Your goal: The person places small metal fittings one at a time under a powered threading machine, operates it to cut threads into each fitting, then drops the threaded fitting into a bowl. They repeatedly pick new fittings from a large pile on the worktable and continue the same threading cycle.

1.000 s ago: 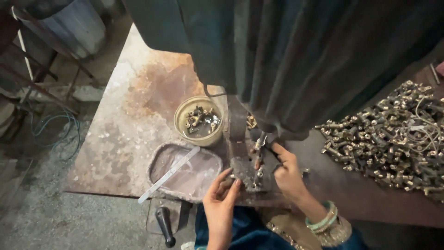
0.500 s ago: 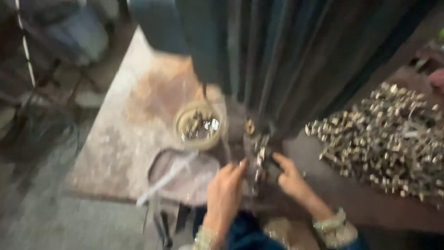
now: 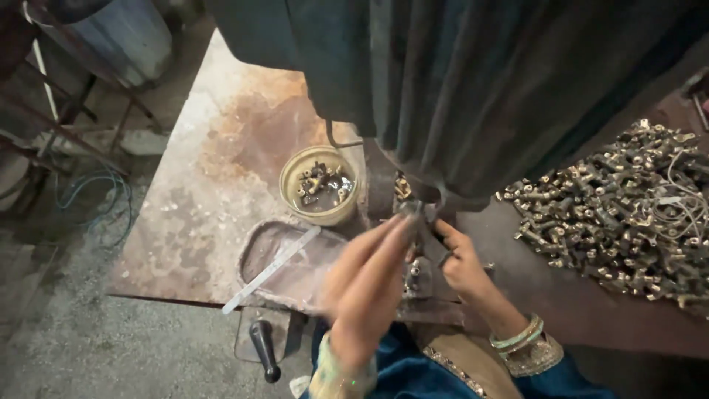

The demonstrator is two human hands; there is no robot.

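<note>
Reaching up under the dark machine body (image 3: pixel 473 96), the person's left hand (image 3: pixel 365 284) is motion-blurred, its fingers (image 3: pixel 391 233) stretched long and close together toward a small metal part (image 3: pixel 410 209) at the machine's working point; whether they pinch it cannot be told. The right hand (image 3: pixel 461 262) sits just right of that spot, fingers curled as if steadying something, though what they press on is hidden.

The chief risk, as a judgement, is that both sets of fingertips lie right beneath the tool: any stroke of the machine could catch them. A loose hold might also let the part slip toward the oval tray (image 3: pixel 266 247) with its flat strip (image 3: pixel 272 267) left of the grip, or the round tin (image 3: pixel 319 186) of small pieces beyond it. The heap of brass fittings (image 3: pixel 620 214) lies well to the right.
</note>
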